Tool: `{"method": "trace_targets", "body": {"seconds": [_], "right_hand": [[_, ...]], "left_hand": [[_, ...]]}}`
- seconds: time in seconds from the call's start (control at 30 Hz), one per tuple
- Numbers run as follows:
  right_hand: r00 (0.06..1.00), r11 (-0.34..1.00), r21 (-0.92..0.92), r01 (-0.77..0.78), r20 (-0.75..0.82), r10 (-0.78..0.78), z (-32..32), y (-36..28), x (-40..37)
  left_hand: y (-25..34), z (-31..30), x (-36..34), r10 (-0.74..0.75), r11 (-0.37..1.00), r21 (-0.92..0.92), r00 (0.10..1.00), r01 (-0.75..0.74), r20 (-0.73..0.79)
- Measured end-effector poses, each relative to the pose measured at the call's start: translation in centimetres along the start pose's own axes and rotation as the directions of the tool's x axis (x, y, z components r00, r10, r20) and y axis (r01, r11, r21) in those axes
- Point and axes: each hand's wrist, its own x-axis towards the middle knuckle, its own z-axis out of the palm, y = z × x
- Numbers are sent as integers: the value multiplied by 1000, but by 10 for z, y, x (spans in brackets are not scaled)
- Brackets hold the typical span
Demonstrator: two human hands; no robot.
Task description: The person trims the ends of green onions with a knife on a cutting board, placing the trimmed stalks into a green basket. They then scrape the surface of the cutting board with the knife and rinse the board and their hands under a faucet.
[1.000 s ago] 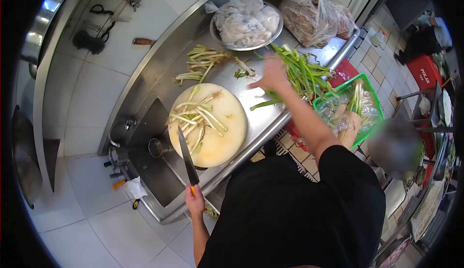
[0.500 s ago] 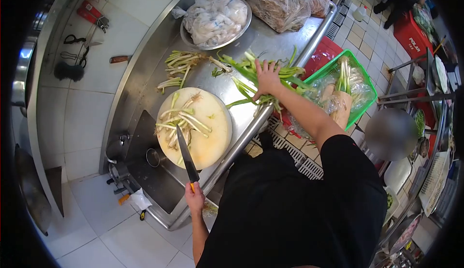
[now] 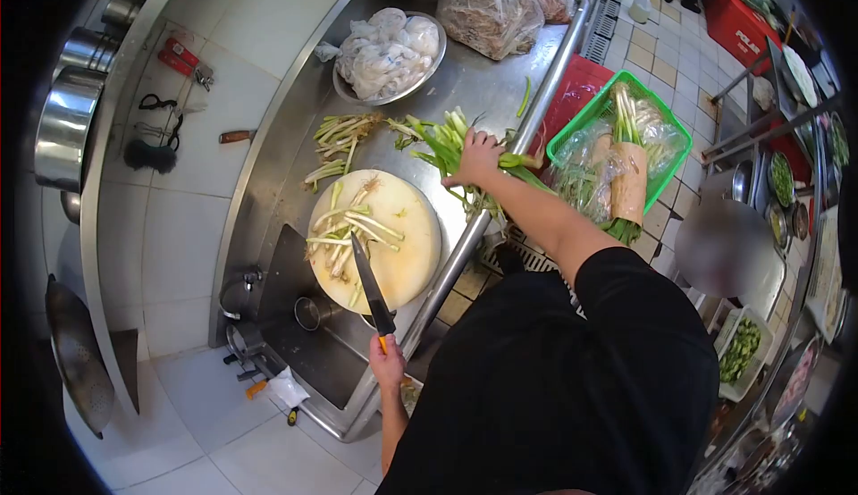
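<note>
My left hand point(image 3: 387, 362) is closed round the yellow handle of a kitchen knife point(image 3: 373, 288). Its dark blade points over a round, pale cutting board point(image 3: 409, 227), with the tip beside several white scallion ends with roots point(image 3: 344, 230). On the steel counter to the right of the board, my right hand point(image 3: 480, 159) grips a bunch of green scallion leaves point(image 3: 442, 145) from above, fingers curled over it. Another pile of pale scallion stalks point(image 3: 344, 138) lies beyond the board.
A metal bowl of plastic-wrapped bundles point(image 3: 391, 53) and a large plastic bag point(image 3: 492, 12) stand farther back. Beyond the counter's raised rim point(image 3: 456, 263) is a green basket point(image 3: 677, 166) of vegetables. A sink basin point(image 3: 286, 316) lies at left, beneath the board.
My right hand's spread fingers have closed over the scallion leaves, gathering them into a tighter bunch. One loose leaf now lies apart near the rim. The knife remains over the board.
</note>
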Motion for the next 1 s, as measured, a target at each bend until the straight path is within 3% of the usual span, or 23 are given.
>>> {"method": "trace_targets", "body": {"seconds": [0.03,0.1,0.13,0.23,0.3,0.47,0.57,0.7,0.77,0.87,0.93,1.0], "right_hand": [[1000,1000,6,-18,-9,18,8,0,2],[994,926,369,-80,96,48,41,0,21],[995,881,463,-98,49,85,47,-4,22],[993,865,494,-94,104,48,39,-3,13],[992,827,548,-129,67,111,26,0,1],[943,568,823,20,-204,262,7,43,-10],[925,490,869,67,-238,297,-54,79,-41],[842,485,874,42,-292,453,-63,160,-14],[834,495,869,-9,-267,483,-89,204,-22],[783,570,820,51,-387,487,-101,286,-18],[695,613,787,68,-479,537,-81,347,-3],[672,684,709,-172,-423,608,-67,394,1]], "left_hand": [[-6,-4,0,7,1000,-22,1000,-7,19],[-11,-6,-5,18,999,-34,999,-16,33],[-19,-9,-6,34,999,-4,998,-34,43],[-39,-17,-12,44,999,27,995,-47,84],[-43,-18,-11,46,998,35,990,-51,137],[-56,-17,-8,59,998,-8,986,-59,154],[-39,-7,-5,81,997,-22,985,-78,155],[-24,6,0,108,994,-16,984,-106,141],[-20,17,5,128,992,-16,989,-127,79],[-6,35,11,108,994,-23,994,-107,34],[8,50,14,103,995,-11,995,-103,-11],[21,68,16,110,994,-7,992,-111,-67]]}}
